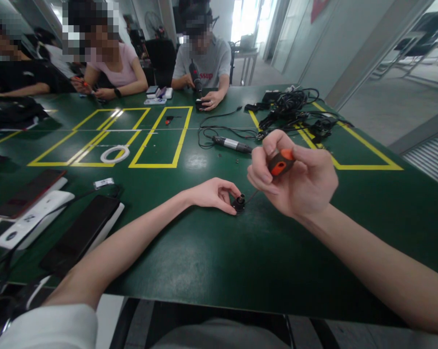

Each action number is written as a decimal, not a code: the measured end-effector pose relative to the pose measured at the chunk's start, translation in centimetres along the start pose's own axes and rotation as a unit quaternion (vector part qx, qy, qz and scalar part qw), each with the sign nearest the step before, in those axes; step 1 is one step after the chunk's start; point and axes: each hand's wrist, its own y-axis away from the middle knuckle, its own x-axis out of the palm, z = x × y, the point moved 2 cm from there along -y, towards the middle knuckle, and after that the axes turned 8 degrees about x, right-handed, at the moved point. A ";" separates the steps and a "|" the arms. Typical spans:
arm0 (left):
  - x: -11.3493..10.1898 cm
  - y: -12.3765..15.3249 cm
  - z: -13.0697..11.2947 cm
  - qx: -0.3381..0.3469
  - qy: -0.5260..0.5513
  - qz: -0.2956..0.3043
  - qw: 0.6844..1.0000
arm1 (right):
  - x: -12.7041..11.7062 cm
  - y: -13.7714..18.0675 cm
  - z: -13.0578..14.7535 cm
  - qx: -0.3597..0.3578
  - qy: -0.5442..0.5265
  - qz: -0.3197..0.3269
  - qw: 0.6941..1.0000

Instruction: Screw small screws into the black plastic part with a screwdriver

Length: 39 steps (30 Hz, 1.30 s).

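Note:
My left hand (219,194) rests low over the green table, thumb and fingers closed around a small black part (239,203) with a round raised top. What this part is, I cannot make out. In front of me on the right, my right hand (295,174) is raised above the table and wrapped round the orange and dark grey handle of a screwdriver (281,163). A thin shaft runs down from that hand toward the black part; whether its tip touches the part is unclear. Just behind my right hand lies a black and silver pen-shaped electric tool (231,144) with its cable.
Tangled black cables (291,109) cover the back right of the table (190,257). A white ring-shaped roll (115,154) lies left of centre. Phones and a white power strip (33,218) are at the left. Across the table, a person (204,63) holds a black power tool.

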 end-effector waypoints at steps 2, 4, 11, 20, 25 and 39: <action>0.0 0.0 0.0 0.000 0.002 0.001 1.000 | 0.0 -0.1 0.0 -0.001 -0.006 0.006 1.000; 0.0 0.0 0.0 0.002 0.005 -0.001 1.000 | -0.1 -0.2 -0.1 0.001 -0.009 0.013 1.000; 0.0 0.0 -0.1 -0.003 0.003 -0.001 1.000 | 0.1 -0.1 0.1 -0.004 0.008 0.007 1.000; 0.0 0.0 -0.2 -0.007 -0.007 0.005 1.000 | 0.0 -0.1 -0.2 0.002 -0.011 0.009 1.000; 0.1 0.0 -0.3 -0.004 -0.003 0.009 1.000 | 0.0 -0.1 -0.1 -0.006 -0.015 0.026 1.000; 0.0 0.1 -0.4 -0.013 -0.012 0.003 1.000 | 0.2 -0.1 -0.1 -0.016 -0.023 0.031 0.999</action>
